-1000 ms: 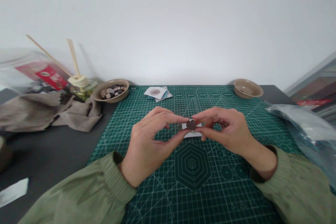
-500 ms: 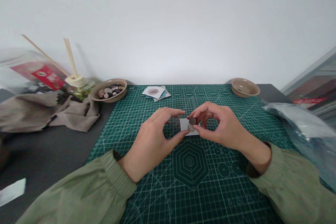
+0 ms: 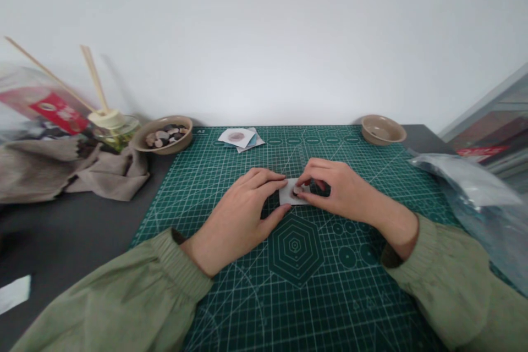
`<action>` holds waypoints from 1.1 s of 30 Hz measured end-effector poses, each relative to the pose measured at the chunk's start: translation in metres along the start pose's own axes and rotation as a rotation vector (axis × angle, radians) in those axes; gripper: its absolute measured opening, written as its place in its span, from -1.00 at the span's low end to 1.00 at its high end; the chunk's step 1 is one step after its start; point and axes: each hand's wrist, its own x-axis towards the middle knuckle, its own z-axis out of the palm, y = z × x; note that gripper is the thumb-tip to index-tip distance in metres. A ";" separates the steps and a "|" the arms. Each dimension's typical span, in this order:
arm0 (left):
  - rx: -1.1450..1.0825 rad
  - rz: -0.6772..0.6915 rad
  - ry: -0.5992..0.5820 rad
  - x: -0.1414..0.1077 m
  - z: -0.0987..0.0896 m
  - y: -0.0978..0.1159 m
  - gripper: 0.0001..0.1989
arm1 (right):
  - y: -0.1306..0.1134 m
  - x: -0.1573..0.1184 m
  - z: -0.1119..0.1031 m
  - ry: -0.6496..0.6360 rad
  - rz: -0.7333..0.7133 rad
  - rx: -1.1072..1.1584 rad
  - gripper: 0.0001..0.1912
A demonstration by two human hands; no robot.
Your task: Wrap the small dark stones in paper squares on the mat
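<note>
On the green cutting mat [image 3: 231, 308] lies a small white card [image 3: 284, 194] with a round brownish mark partly covered. My left hand [image 3: 243, 212] spans the card's left end, index fingertip at its far edge and thumb at its near edge. Between the thumb and fingers of my right hand [image 3: 340, 190] is a small round disc [image 3: 297, 191], pale on top with a dark edge. It is tilted against the card, over the mark. The right fingertips partly cover the card's right end.
Far left stands a bowl [image 3: 140, 140] of brown, pale and dark pieces, beside a reed diffuser [image 3: 108, 118] and a grey-brown cloth [image 3: 111, 173]. Several printed cards [image 3: 236, 136] overlap at the mat's back. Another bowl [image 3: 383, 135] and a clear plastic bag [image 3: 474, 187] are right.
My right hand has lowered the disc onto the card and tilted it, so its pale face shows. The left fingers have closed in to the card's edges. The view has shifted slightly.
</note>
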 end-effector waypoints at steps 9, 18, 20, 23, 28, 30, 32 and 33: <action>0.003 -0.005 -0.004 0.000 0.001 0.001 -0.65 | 0.000 0.003 0.006 0.007 0.004 0.004 -0.84; 0.005 -0.011 0.015 0.000 0.002 0.001 -0.64 | 0.000 0.005 0.008 0.032 0.009 0.020 -0.90; 0.003 -0.016 0.029 -0.001 0.004 0.001 -0.64 | 0.000 0.005 0.009 0.041 0.007 0.015 -0.91; 0.004 -0.019 0.042 -0.001 0.006 0.000 -0.63 | -0.002 0.006 0.011 0.051 0.010 0.019 -0.90; 0.013 -0.016 0.042 -0.001 0.007 -0.002 -0.61 | -0.002 0.006 0.012 0.049 -0.005 0.023 -0.90; 0.024 -0.018 0.036 -0.001 0.007 -0.002 -0.60 | -0.002 0.005 0.010 0.036 -0.017 0.016 -0.89; 0.033 -0.017 0.027 -0.001 0.006 -0.002 -0.60 | -0.002 0.004 0.008 0.015 -0.017 0.010 -0.89; 0.036 -0.016 0.022 -0.001 0.006 -0.002 -0.61 | -0.002 0.004 0.006 0.004 -0.013 0.010 -0.89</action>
